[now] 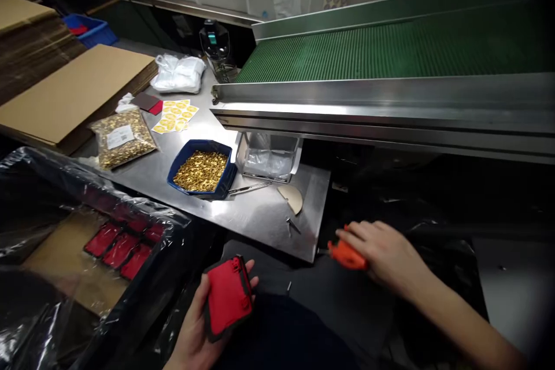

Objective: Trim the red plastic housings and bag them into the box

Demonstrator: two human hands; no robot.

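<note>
In my left hand [203, 324] is a flat red case with a black edge [229, 298], tilted, with small red tabs along its right side. The thumb lies on one edge and the fingertips come round the other. My right hand [385, 251] is closed around an orange tool [348, 254] with a thin metal tip pointing left. Its exact kind is blurred and partly covered by the fingers. The tool is just beyond the right corner of the metal table [260, 217], apart from the red case.
A blue bin [225, 182] holds gold-coloured small pieces, beside tweezers [250, 188] and a clear tray of plastic bags [271, 165]. Red cases [124, 250] lie in a black-lined box at left. A green conveyor [347, 52] crosses the back right. Cardboard sheets [78, 87] are stacked at left.
</note>
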